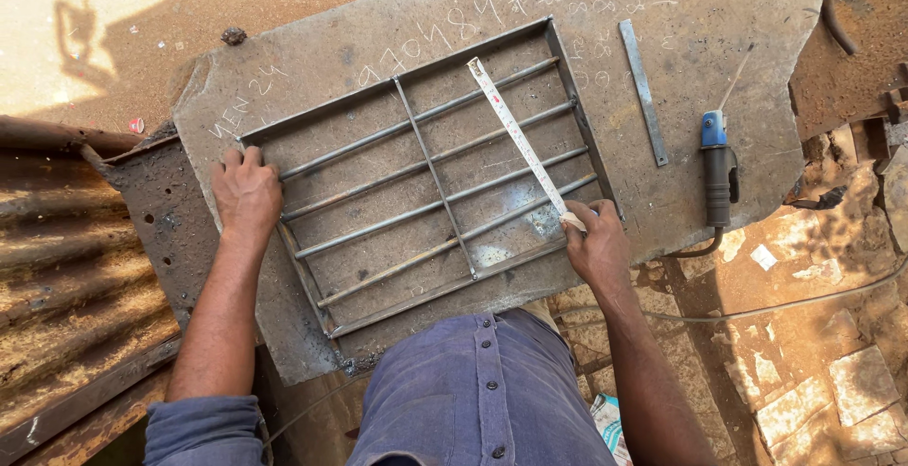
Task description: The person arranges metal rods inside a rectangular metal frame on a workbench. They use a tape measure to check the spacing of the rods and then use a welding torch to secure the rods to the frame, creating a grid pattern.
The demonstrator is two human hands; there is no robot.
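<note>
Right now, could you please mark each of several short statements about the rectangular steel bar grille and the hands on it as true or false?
1. The left hand rests on the rectangular steel bar grille. True.
2. The right hand holds a hammer. False: it holds a white tape measure blade.
3. The tape lies across the grille's bars. True.
4. The blue-tipped electrode holder lies on the grille. False: it lies beside it, on the grey metal plate.
</note>
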